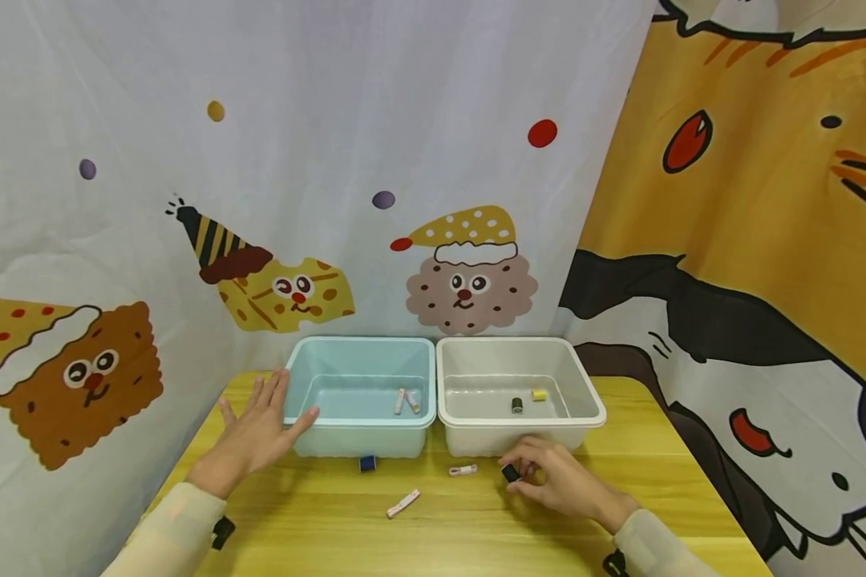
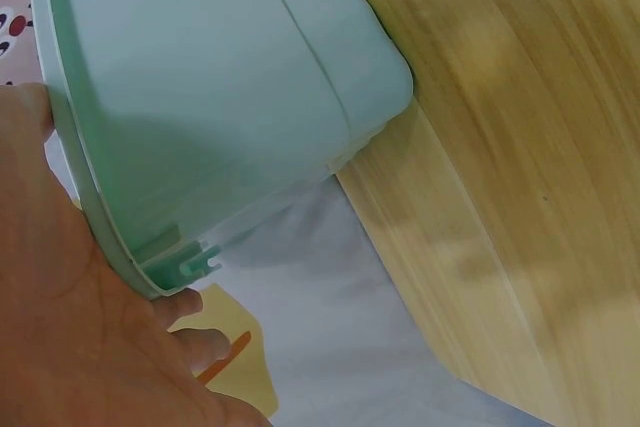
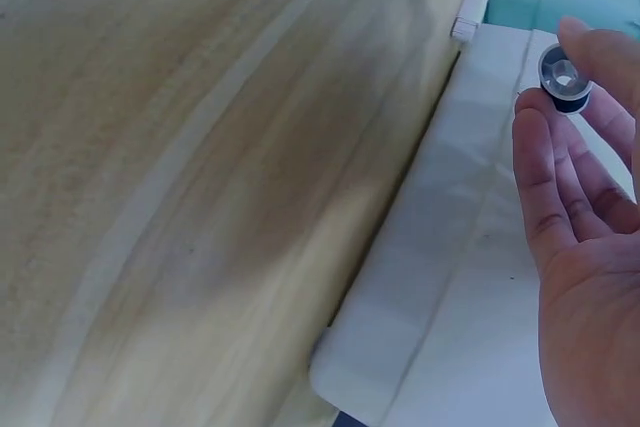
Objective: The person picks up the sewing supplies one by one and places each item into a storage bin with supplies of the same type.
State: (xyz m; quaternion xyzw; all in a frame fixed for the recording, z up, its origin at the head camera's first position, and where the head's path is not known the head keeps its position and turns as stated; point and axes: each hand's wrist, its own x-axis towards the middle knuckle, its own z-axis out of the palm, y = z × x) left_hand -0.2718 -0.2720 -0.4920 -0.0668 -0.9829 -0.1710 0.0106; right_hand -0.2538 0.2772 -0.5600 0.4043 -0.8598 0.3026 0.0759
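My right hand (image 1: 556, 479) pinches a small black thread spool (image 1: 510, 473) between thumb and fingertips, just before the white bin (image 1: 469, 439). The spool's hollow end (image 3: 565, 74) shows in the right wrist view. At the left, my left hand (image 1: 256, 437) rests against the rim of the light blue bin (image 1: 361, 441), fingers extended along its side and thumb over the front corner. Two pale folded strips (image 1: 400, 401) lie inside the blue bin. A dark green spool (image 1: 516, 405) and a yellow spool (image 1: 539, 395) are in the white bin.
On the wooden table (image 1: 462, 537), a dark blue spool (image 1: 367, 463) sits before the blue bin. One small pale folded strip (image 1: 463, 470) lies by the white bin, another (image 1: 403, 503) nearer the front. A printed curtain (image 1: 317, 160) hangs behind both bins.
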